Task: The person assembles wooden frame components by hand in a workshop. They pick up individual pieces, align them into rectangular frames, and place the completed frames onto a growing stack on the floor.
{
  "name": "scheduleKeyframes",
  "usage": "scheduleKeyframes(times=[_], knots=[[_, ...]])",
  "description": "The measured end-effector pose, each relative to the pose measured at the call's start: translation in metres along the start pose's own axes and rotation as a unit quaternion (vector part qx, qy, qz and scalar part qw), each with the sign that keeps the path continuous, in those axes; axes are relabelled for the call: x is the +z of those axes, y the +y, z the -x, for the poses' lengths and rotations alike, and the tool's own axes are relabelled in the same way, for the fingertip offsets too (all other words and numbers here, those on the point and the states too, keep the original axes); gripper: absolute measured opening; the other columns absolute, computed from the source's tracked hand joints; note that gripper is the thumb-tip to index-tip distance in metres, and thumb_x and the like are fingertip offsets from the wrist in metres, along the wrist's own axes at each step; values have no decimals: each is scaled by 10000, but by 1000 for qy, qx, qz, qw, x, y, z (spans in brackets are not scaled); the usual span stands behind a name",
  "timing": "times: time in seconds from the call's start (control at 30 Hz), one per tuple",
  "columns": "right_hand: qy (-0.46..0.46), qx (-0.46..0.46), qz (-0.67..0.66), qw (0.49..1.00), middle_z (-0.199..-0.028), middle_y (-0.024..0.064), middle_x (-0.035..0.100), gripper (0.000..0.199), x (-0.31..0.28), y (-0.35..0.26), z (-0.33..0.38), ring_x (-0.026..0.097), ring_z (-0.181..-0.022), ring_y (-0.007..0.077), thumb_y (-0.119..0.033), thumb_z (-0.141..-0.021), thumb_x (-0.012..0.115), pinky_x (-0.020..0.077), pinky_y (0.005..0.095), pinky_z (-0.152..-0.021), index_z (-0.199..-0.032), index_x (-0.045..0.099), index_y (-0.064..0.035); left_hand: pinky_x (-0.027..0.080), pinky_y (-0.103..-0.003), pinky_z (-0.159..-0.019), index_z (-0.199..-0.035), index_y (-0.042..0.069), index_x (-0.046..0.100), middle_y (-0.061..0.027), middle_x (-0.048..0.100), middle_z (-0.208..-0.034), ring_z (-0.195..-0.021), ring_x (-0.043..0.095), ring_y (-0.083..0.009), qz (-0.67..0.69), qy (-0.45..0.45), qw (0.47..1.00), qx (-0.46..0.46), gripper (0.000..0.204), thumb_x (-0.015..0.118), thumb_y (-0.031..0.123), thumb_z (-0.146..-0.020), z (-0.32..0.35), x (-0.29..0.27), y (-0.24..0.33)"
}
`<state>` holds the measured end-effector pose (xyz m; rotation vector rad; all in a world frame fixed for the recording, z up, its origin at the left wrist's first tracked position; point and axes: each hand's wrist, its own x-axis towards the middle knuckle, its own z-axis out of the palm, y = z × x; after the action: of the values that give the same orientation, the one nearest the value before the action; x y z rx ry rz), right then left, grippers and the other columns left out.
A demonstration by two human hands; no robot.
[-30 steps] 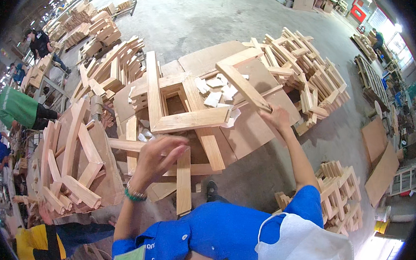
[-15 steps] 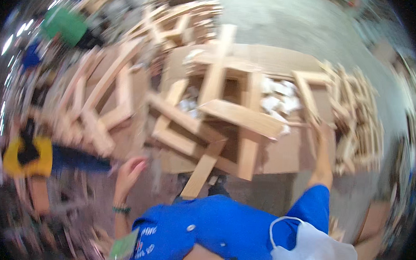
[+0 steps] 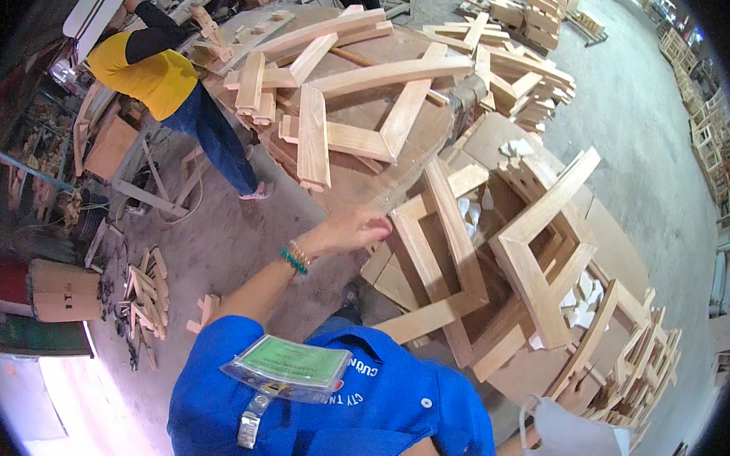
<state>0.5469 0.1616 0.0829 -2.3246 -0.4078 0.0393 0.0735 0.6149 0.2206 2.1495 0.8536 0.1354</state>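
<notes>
My left hand (image 3: 355, 229) reaches out over the floor, fingers loosely bent, its tips just short of the near corner of a pale wooden frame (image 3: 432, 232) lying on a pile of similar frames. It holds nothing. My right hand (image 3: 573, 396) shows only in part beside a white face mask (image 3: 573, 450) and grips the lower rail of a larger wooden frame (image 3: 540, 239) that leans across the pile. A green bead bracelet sits on my left wrist.
A person in a yellow top and white hat (image 3: 145, 64) bends over a round table (image 3: 360, 173) loaded with wooden rails. Stacked frames (image 3: 649, 371) stand at the right, wood scraps (image 3: 148, 294) and a cardboard box (image 3: 60, 289) on the floor at left.
The view has swung left. My left hand let go of the frame it held, dropped, and now reaches toward another frame's corner. My right hand stays on the frame's right side.
</notes>
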Motion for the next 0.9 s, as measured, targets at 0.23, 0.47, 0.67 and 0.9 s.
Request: scheduleKeyframes(times=[0.23,0.47,0.67,0.9], knots=[[-41,167,-147,974,-847,100,658,333,-4,-44,74,576,-679,169,-292,-910,560,429,281,-586,-1114,633,-39,433,-391,-931,-1116,105,600,-146,577,-1165,-1113,530,-306,-257,191,945,59,393,638,334,-798,-132,-107,-75],[9,98,-173,980,-769,19,616,228,17,-89,149,406,-528,34,-200,-917,568,296,217,-454,-1044,647,-29,291,-580,-1043,-1365,121,323,-190,323,-1412,-1317,299,-375,-322,167,917,-167,899,779,410,-647,-213,-195,-140],[-17,174,-72,982,-735,37,604,232,21,-84,194,493,-613,85,-203,-914,562,372,238,-526,-989,650,-2,421,-453,-987,-1289,68,435,-191,518,-1288,-1158,530,-329,-268,86,937,-207,857,801,427,-603,-246,-203,-160],[-49,75,-55,994,-710,53,589,279,47,-111,185,525,-667,143,-231,-911,562,422,299,-614,-932,622,41,459,-399,-898,-1201,5,524,-167,614,-1126,-1028,590,-297,-198,172,952,-161,784,777,438,-599,-196,-251,-151]])
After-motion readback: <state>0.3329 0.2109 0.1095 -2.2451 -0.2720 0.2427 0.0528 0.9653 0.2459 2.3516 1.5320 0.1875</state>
